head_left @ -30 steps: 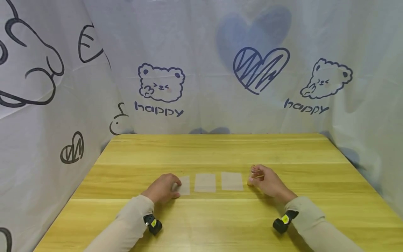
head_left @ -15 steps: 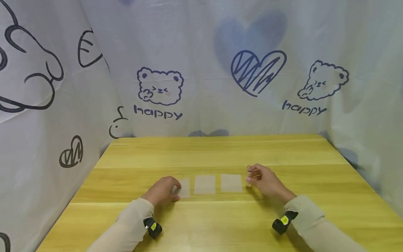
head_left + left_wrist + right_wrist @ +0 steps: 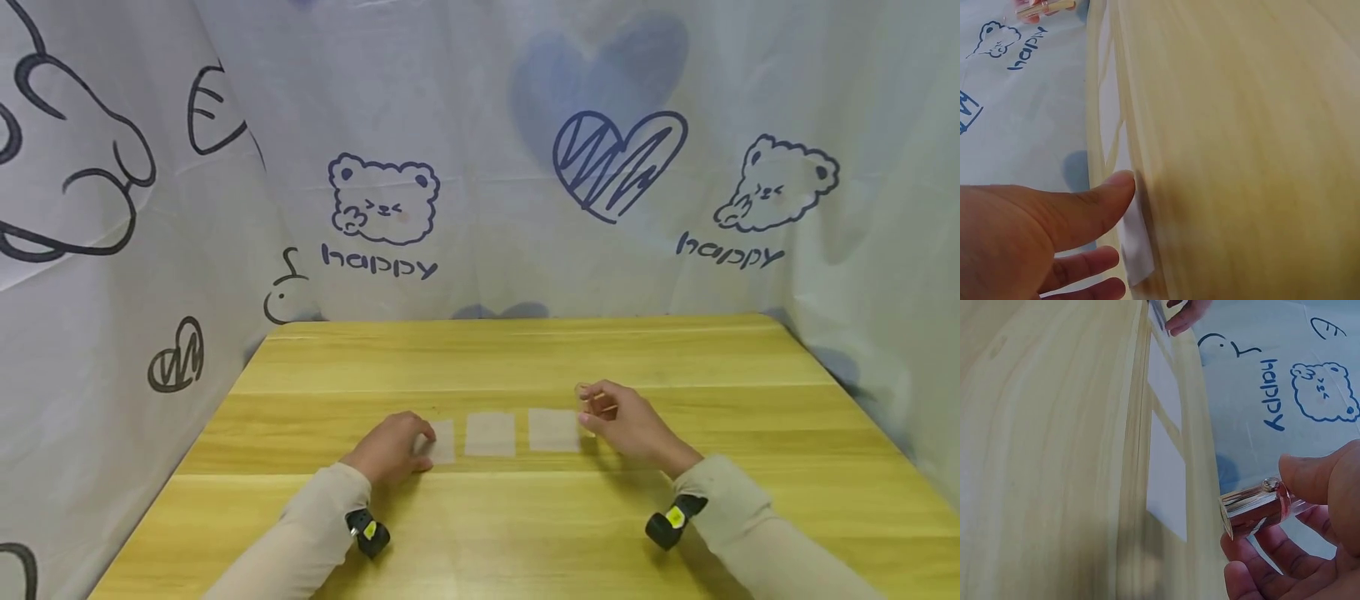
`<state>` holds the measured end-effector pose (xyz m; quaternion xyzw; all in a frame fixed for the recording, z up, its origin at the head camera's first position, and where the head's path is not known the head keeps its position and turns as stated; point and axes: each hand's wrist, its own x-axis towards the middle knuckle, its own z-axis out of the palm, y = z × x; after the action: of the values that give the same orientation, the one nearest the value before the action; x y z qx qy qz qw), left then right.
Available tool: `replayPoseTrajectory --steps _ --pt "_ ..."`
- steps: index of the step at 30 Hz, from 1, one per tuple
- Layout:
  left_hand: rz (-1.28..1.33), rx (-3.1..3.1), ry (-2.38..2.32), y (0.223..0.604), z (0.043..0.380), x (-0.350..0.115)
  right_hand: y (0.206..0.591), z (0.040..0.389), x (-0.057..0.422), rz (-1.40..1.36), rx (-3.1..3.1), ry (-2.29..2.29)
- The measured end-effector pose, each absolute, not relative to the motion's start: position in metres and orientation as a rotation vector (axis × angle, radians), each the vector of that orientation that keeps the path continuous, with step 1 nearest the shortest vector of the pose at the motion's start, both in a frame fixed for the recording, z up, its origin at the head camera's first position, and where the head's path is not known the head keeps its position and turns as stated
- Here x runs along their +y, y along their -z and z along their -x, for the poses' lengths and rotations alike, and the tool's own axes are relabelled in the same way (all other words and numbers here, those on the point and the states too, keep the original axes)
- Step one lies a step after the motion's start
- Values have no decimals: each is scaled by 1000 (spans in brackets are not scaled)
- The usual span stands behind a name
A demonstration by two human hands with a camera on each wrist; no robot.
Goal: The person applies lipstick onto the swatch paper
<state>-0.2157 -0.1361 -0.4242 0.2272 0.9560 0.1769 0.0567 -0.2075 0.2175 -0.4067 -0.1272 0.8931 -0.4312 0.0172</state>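
I have the left grip [image 3: 392, 450] at the nine o'clock end of a row of three papers, thumb and fingers spread over the outer part of the left paper [image 3: 444, 442]; whether the thumb presses it, I cannot tell. At three o'clock from that sheet lies the middle paper [image 3: 490, 434], then the right paper [image 3: 554, 430], all flat on the table [image 3: 487, 533] with narrow gaps between. My right grip [image 3: 630, 423] pinches a shiny cylinder [image 3: 1254, 509] between thumb and fingers, and I see it near the two o'clock corner of the right paper, apparently off the table. The cylinder is metallic and pinkish, with a small round knob on its side. Beige sleeves [image 3: 300, 525] reach in from seven and five o'clock. At twelve o'clock, past the table, I see a pale cloth [image 3: 480, 250] with bears, hearts and "happy" on it.
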Motion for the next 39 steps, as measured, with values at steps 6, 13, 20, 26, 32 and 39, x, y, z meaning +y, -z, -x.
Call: replayPoseTrajectory --steps 6,13,20,26,32,39 --pt "-725 2916 -562 417 213 -132 402 207 211 419 2783 1333" --pt "-804 2925 -623 405 212 -123 398 206 203 473 2800 1279" --pt "-850 2903 -690 398 210 -114 395 205 195 521 2801 1266" --pt "-882 2899 -703 395 209 -107 395 204 187 555 2821 1218" --pt "-900 2922 -692 392 213 -100 395 205 181 594 2822 1197" --pt "-929 2908 -678 390 213 -94 395 207 173 662 2810 1156"
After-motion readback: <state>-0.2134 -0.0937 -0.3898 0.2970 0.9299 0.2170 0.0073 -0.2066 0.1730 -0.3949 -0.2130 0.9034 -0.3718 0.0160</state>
